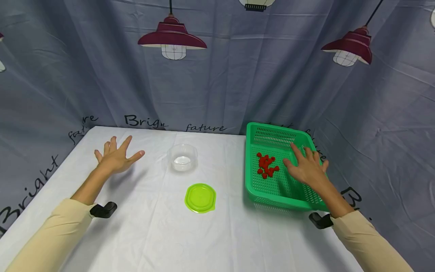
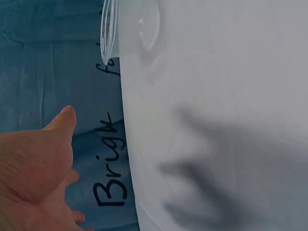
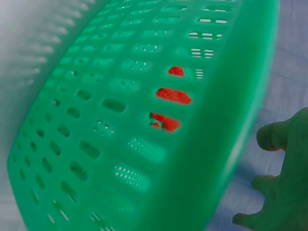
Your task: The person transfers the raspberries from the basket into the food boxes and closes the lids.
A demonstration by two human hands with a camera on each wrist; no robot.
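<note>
My left hand (image 1: 116,158) hovers over the left part of the table, fingers spread, holding nothing; its shadow falls on the cloth below. To its right stands a clear round plastic container (image 1: 182,158) without a lid on it, and its edge also shows in the left wrist view. A bright green lid (image 1: 200,198) lies flat in front of the container. My right hand (image 1: 307,170) is spread above the right side of a green plastic basket (image 1: 250,166), with nothing in its grasp. Several small red pieces (image 1: 266,165) lie in a cluster on the basket's floor.
A white cloth (image 1: 153,234) covers the table. Behind it and along both sides hangs a grey-blue curtain (image 1: 217,83) printed with lamps and lettering. The basket's raised, slotted walls stand at the table's right, near the curtain.
</note>
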